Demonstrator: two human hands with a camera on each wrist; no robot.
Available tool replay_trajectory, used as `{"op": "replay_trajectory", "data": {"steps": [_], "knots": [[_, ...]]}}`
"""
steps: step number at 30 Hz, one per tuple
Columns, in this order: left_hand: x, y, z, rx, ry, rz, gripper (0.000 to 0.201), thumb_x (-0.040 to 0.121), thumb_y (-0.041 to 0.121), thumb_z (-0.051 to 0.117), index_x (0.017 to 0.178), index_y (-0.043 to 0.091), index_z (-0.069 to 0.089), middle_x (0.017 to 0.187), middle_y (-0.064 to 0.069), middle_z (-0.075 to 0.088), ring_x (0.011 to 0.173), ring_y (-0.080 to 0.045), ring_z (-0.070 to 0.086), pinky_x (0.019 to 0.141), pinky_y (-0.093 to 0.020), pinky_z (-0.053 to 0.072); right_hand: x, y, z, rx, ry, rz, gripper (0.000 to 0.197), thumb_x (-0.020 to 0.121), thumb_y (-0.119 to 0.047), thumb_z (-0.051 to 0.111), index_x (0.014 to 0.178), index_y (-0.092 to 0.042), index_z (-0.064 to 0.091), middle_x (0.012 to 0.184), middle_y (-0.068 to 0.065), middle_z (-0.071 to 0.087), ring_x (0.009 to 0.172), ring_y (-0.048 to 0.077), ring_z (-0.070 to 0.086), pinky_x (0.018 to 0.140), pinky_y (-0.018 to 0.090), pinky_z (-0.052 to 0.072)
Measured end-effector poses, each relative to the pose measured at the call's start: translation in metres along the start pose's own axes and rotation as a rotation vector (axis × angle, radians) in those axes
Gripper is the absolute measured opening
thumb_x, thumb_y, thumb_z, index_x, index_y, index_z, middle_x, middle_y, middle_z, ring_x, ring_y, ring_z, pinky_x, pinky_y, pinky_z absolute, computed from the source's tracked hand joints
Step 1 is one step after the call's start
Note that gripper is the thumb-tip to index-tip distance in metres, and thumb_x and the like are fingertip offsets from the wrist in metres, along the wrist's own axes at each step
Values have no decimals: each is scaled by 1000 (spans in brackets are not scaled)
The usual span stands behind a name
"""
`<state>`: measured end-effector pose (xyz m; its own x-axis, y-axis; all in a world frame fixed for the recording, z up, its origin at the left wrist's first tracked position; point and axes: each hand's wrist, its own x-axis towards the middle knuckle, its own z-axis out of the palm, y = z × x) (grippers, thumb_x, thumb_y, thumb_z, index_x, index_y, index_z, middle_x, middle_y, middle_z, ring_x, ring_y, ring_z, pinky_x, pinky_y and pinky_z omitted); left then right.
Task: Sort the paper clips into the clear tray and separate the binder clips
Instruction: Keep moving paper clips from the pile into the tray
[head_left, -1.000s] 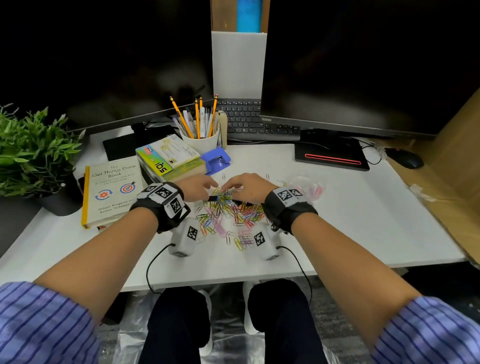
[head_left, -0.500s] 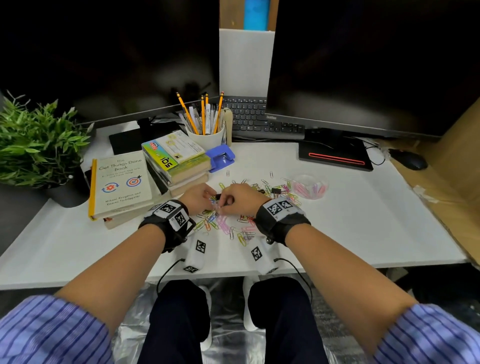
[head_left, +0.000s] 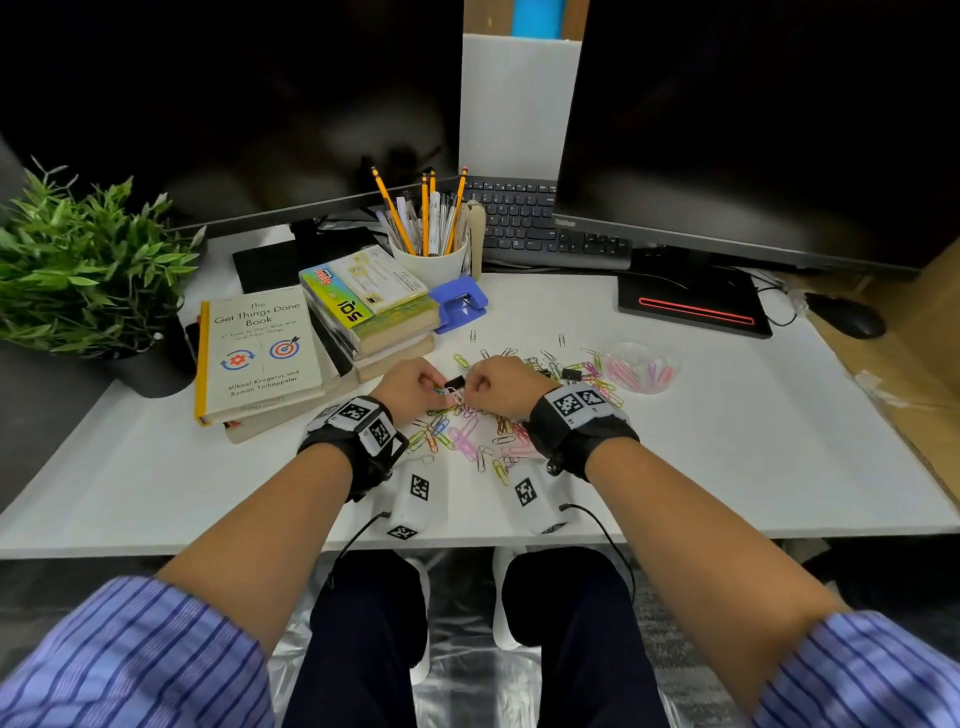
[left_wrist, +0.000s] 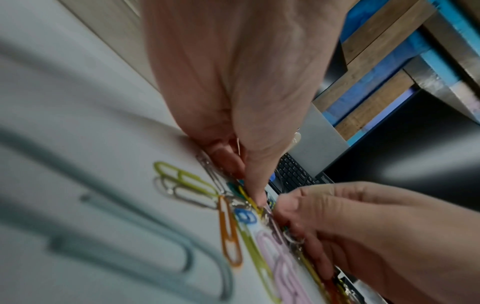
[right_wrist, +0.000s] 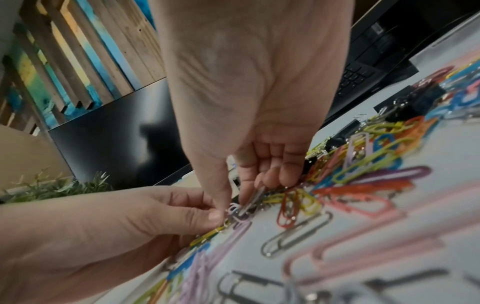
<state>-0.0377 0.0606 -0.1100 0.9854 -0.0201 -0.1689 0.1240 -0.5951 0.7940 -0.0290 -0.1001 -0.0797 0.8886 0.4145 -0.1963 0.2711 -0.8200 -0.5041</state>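
A loose pile of coloured paper clips (head_left: 483, 436) lies on the white desk (head_left: 727, 457), with black binder clips (head_left: 571, 373) mixed in at its far side. The clear tray (head_left: 641, 369) stands right of the pile and holds pink clips. My left hand (head_left: 441, 389) and right hand (head_left: 470, 387) meet at the pile's far left, next to one binder clip (head_left: 454, 383). In the left wrist view my left hand (left_wrist: 245, 183) pinches tangled clips against the desk. In the right wrist view my right hand (right_wrist: 240, 197) pinches a silver paper clip (right_wrist: 253, 200) in the same tangle.
A stack of books (head_left: 260, 353) lies left of the hands, with a blue hole punch (head_left: 460, 309) and a pencil cup (head_left: 428, 260) behind. A potted plant (head_left: 88, 275) is far left. Monitors, a keyboard (head_left: 535, 223) and a mouse (head_left: 852, 317) line the back.
Both hands have drawn closer to each other, and their fingertips now meet on one tangle of clips. The head view has tilted slightly.
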Motion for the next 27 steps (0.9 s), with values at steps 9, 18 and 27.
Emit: {"op": "replay_trajectory", "data": {"steps": [9, 18, 27], "knots": [[-17, 7, -4, -82, -214, 44, 42, 80, -9, 57, 96, 23, 37, 92, -3, 41, 68, -15, 43, 62, -22, 38, 0, -1, 2, -93, -10, -19, 22, 90, -22, 58, 100, -4, 67, 97, 10, 64, 88, 22, 58, 71, 27, 42], [-27, 3, -4, 308, -391, 117, 28, 73, 37, 77, 83, 53, 57, 125, 1, 34, 121, -16, 24, 113, -30, 13, -11, 22, -8, 654, 55, 45, 10, 92, -4, 48, 85, -11, 52, 82, 8, 63, 69, 16, 55, 65, 23, 46], [-23, -1, -3, 169, -310, 222, 32, 81, 21, 73, 66, 48, 62, 93, 15, 49, 109, -5, 38, 107, -24, 30, -31, 34, -11, 1183, -47, 83, 12, 94, -1, 50, 99, -9, 58, 84, 10, 65, 62, 12, 60, 55, 18, 52]]}}
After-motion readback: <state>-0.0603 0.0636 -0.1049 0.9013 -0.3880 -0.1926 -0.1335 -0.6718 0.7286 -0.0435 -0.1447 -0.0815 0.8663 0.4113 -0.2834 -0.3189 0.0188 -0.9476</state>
